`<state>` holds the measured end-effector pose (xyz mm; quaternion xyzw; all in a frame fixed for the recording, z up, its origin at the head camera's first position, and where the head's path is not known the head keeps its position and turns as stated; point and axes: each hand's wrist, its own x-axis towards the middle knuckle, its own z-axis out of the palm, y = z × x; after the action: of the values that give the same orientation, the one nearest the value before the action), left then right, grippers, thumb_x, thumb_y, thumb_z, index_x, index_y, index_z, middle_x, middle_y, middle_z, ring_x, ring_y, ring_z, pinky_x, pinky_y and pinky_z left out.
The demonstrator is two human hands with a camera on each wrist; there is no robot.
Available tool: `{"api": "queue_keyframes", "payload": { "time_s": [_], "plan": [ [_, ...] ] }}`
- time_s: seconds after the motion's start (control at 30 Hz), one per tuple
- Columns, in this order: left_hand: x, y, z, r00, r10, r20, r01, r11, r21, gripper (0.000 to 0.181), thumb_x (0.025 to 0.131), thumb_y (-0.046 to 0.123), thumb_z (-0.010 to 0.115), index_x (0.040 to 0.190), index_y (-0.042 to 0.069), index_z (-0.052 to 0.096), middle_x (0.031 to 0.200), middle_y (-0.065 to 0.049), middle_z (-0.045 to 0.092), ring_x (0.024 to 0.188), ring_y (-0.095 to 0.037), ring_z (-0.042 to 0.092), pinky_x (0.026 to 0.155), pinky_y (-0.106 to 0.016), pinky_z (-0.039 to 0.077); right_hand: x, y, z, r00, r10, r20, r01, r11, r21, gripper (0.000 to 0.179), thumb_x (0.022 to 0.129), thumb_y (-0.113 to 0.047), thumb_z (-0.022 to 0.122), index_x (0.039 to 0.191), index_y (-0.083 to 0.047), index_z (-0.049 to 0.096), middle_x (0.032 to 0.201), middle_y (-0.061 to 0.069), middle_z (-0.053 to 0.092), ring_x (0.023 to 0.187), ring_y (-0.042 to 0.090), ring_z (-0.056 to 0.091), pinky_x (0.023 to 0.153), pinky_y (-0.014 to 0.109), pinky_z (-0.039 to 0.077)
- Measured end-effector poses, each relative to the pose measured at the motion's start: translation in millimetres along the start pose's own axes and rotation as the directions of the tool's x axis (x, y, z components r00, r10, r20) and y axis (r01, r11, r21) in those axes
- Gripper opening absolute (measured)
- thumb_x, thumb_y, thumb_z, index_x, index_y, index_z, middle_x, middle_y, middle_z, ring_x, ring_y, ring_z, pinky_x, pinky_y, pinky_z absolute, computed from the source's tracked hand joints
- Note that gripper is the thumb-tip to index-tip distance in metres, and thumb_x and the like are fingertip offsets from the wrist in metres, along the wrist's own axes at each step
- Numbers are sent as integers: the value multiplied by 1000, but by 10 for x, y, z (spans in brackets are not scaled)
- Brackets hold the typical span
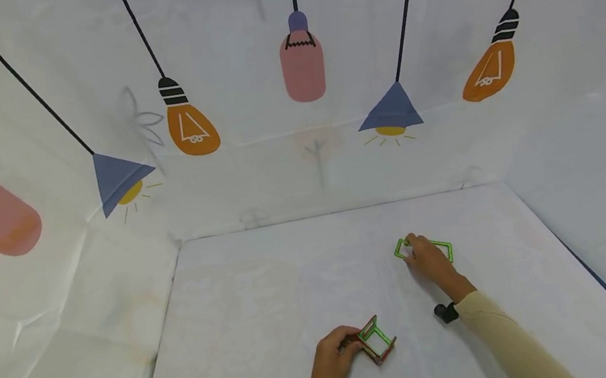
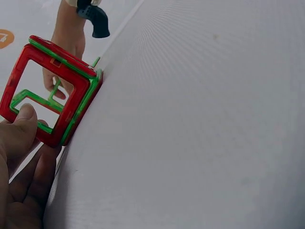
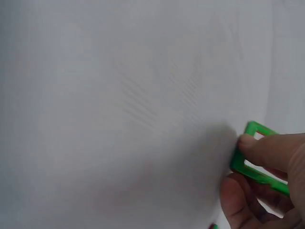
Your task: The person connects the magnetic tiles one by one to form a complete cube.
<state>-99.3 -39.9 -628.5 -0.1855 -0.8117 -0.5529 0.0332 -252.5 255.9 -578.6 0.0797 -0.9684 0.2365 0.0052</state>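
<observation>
My left hand (image 1: 330, 363) grips a box-like build of red and green magnetic tiles (image 2: 75, 101) by one side, thumb on a red open square frame. In the left wrist view the build is tilted, and one lower edge is close to the white surface. Farther off to the right, my right hand (image 1: 429, 261) pinches a green magnetic tile (image 3: 259, 177) between thumb and fingers, near the surface. Green edges (image 1: 450, 252) show on both sides of that hand in the head view; whether they belong to one tile or two, I cannot tell.
A white table (image 1: 250, 306) lies under both hands. White sheeting printed with hanging lamps (image 1: 304, 72) rises behind and beside it. A black wrist device (image 1: 446, 313) sits at the right sleeve (image 1: 504, 335). A small red and green bit (image 3: 214, 226) shows at the right wrist view's lower edge.
</observation>
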Motion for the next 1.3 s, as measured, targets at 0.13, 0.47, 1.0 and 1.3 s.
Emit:
{"api": "queue_keyframes", "payload": {
  "time_s": [0.13, 0.47, 1.0, 1.3],
  "plan": [
    [5, -2, 20, 1000, 6, -11, -6, 1000, 19, 19, 89, 22, 73, 108, 17, 71, 98, 7, 72, 83, 2, 63, 71, -19, 55, -57, 22, 48, 999, -15, -37, 17, 999, 40, 10, 88, -3, 72, 92, -1, 63, 83, 10, 64, 72, 17, 57, 62, 31, 48],
    [-3, 15, 34, 1000, 8, -10, -8, 1000, 18, 24, 88, 27, 74, 109, 15, 70, 99, 6, 73, 85, 1, 65, 73, -19, 56, -150, 16, 99, 995, 70, -67, -62, 992, 112, 6, 86, -8, 75, 88, -2, 73, 84, 12, 68, 75, 21, 59, 65, 34, 48],
    [20, -28, 42, 995, 97, -33, -95, 994, 50, 23, 89, 23, 74, 109, 13, 71, 98, 4, 73, 84, -1, 65, 71, -17, 55, -767, -454, 230, 999, -53, 6, 50, 968, 248, 13, 86, -6, 75, 85, -14, 65, 76, -7, 58, 67, 3, 49, 57, 19, 45],
    [17, -11, 19, 997, 73, -28, -71, 995, 73, 22, 89, 24, 73, 108, 13, 71, 98, 4, 73, 83, 1, 64, 69, -17, 54, -1034, -559, 313, 994, -104, 44, 89, 961, 260, 14, 84, -5, 76, 85, -16, 67, 81, -9, 61, 69, -3, 49, 60, 19, 47]
  ]
}}
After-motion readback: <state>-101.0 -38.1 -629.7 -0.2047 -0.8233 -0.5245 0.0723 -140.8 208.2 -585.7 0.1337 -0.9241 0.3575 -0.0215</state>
